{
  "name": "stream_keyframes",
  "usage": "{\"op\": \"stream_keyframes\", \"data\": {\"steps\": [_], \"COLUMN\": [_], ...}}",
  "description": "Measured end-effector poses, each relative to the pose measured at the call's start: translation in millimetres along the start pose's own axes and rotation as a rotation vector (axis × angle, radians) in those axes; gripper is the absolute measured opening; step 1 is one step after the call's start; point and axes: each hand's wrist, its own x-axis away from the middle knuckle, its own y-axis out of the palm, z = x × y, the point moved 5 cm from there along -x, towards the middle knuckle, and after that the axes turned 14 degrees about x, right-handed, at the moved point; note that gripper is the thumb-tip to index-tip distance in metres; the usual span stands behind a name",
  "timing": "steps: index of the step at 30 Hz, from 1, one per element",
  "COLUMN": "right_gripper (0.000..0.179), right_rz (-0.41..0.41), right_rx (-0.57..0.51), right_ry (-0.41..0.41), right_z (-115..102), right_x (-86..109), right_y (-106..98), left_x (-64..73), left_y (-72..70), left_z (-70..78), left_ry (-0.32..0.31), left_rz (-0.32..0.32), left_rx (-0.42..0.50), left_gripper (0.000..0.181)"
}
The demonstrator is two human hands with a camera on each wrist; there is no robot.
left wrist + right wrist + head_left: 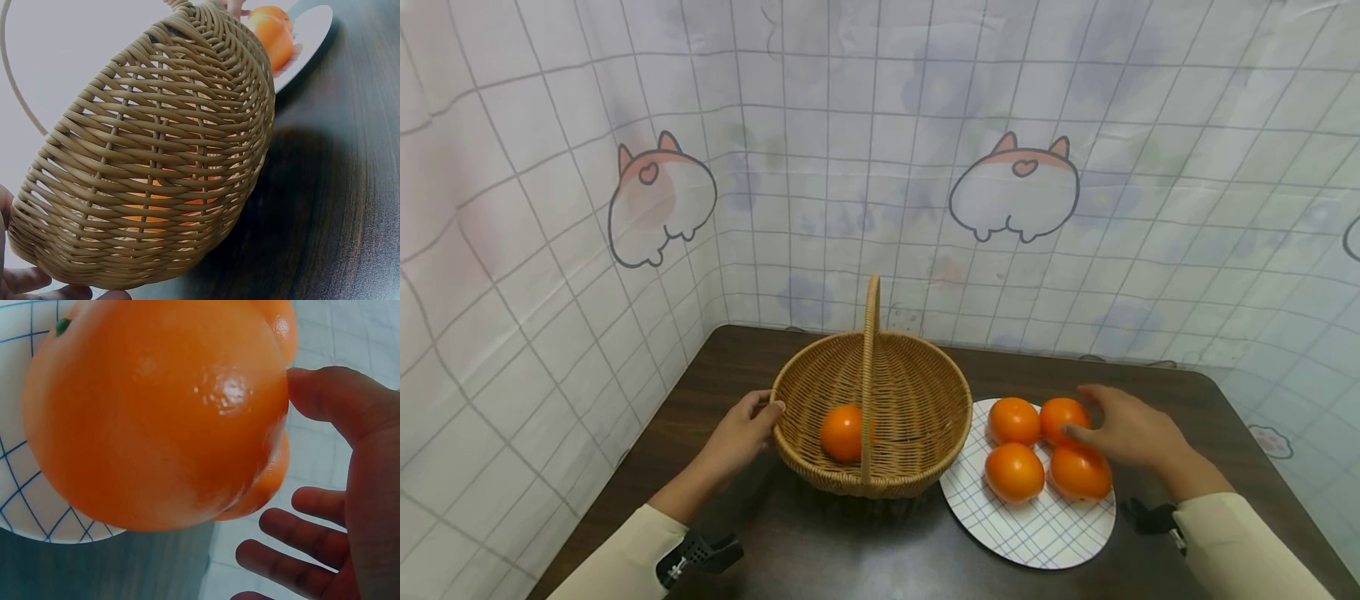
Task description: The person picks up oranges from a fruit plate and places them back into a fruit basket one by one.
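Note:
A wicker basket (917, 392) with a tall arched handle stands on the table, a single orange (844, 434) inside it. My left hand (743, 435) holds the basket's left rim, thumb over the edge and fingers against the outside. In the left wrist view the orange glows through the weave (156, 112). Several oranges sit grouped on a white plate (1030, 542) with blue grid lines, right of the basket. My right hand (1131, 429) hovers at the right-hand oranges (1081, 472), fingers spread. In the right wrist view the thumb (312, 394) is at the near orange's edge; contact is unclear.
The dark wooden table (880, 550) runs back to a white gridded cloth (850, 167) printed with cartoon animals. That cloth also hangs along the left and right sides. A black strap device (700, 554) sits on the left wrist, another (1150, 517) on the right.

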Motion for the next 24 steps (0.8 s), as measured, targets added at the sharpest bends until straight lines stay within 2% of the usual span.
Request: {"op": "stream_keyframes", "data": {"steps": [24], "right_gripper": [0.09], "right_rz": [-0.094], "right_rx": [-0.085], "right_ry": [-0.005], "right_z": [5.0], "right_x": [-14.4], "right_y": [20.6], "left_x": [-0.6], "left_y": [0.3], "left_z": [0.7], "left_ry": [-0.007], "left_rz": [0.014], "left_rx": [-0.016], "left_gripper": [0.06]}}
